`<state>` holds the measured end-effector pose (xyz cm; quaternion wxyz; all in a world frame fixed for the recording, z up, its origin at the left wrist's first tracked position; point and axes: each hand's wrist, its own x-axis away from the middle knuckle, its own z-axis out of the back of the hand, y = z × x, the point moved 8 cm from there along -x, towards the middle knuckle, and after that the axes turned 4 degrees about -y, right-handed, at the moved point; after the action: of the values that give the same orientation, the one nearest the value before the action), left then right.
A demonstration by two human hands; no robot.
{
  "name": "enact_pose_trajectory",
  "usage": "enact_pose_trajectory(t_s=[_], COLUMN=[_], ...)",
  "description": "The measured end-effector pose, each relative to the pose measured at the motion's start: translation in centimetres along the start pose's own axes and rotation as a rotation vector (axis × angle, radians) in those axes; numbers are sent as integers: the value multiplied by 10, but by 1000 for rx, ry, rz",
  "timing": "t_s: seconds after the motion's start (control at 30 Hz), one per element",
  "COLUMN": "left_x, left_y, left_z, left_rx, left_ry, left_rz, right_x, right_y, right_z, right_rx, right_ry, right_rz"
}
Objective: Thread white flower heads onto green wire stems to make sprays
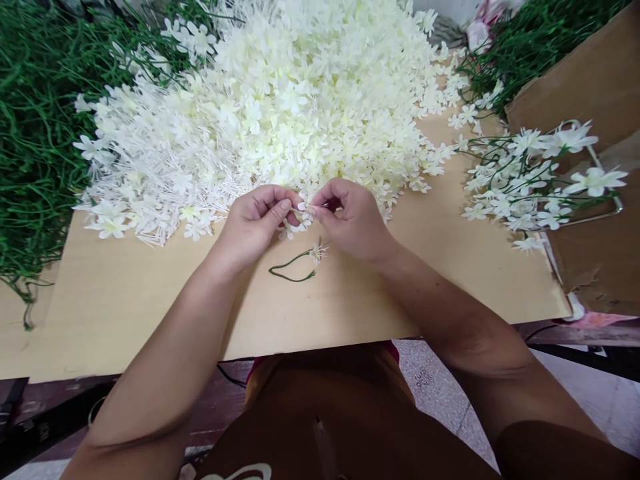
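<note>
My left hand (pixel 257 223) and my right hand (pixel 350 217) meet at the middle of a light wooden board (pixel 125 300), fingertips pinched together on a small white artificial flower (pixel 301 212). A thin green wire stem (pixel 293 267) with a small white tip lies on the board just below my hands. Right behind them rises a big heap of loose white flower heads (pixel 280 107); a few of its blossoms reach my knuckles.
Masses of green stems lie at the left (pixel 35 133) and top right (pixel 535 40). Finished flower sprigs (pixel 535 177) rest on a cardboard box (pixel 595 87) at the right. The board's front edge sits above my lap.
</note>
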<state>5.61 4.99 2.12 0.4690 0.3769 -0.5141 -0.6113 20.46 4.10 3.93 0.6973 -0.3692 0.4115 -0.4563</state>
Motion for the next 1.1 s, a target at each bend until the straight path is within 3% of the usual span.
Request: enact_pose_trajectory(t_s=[0.2,0.43,0.77,0.93,1.0,1.1], left_x=[-2,1,1,6,9,11], left_y=[-3,2,0,10,15,21], left_z=[-5,-5,-6,-4,-6,-11], left_rx=[80,61,-97,-438,-566,-713], left_ry=[47,87,57,132,130,118], left_rz=[15,-36,-141,-241,-274,-314], right_x=[-4,-4,2,13,14,11], right_y=[17,22,13,-20,-25,-20], right_z=[-4,-7,-4,6,0,-6], right_rx=[-347,-460,-214,159,247,265], right_ry=[-49,-27,13,185,172,117], right_rz=[-88,-152,-88,192,253,226])
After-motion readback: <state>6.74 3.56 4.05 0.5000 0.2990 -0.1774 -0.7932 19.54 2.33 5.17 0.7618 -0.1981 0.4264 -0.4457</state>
